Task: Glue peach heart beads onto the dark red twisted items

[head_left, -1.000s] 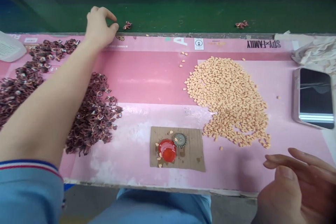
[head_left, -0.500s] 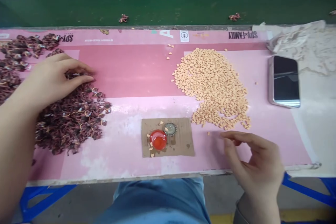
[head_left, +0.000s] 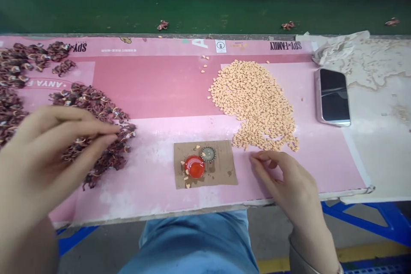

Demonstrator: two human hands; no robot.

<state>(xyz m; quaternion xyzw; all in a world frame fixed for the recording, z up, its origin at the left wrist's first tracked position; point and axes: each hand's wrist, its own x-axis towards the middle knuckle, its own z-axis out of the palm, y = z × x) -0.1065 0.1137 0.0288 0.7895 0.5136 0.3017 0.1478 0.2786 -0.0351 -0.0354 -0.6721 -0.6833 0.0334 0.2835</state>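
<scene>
My left hand [head_left: 54, 147] reaches over a heap of curled dark maroon dried pieces [head_left: 93, 105], its fingertips touching the heap's right side. More of these pieces [head_left: 19, 64] lie at the far left. My right hand [head_left: 285, 177] rests on the pink board [head_left: 154, 85], fingers curled, its fingertips just below a large pile of small peach-coloured pieces [head_left: 253, 102]. Whether either hand holds a small piece is hidden by the fingers.
A cardboard square [head_left: 205, 165] holds a red round lid [head_left: 194, 167] and a metal bottle cap [head_left: 208, 154]. A phone [head_left: 332, 96] and crumpled cloth [head_left: 334, 49] lie at the right. Stray maroon pieces [head_left: 162, 25] sit on the green floor beyond the board.
My left hand has moved from the board's far edge down onto the dark heap. My right hand has moved left and up toward the peach pile. The view has shifted.
</scene>
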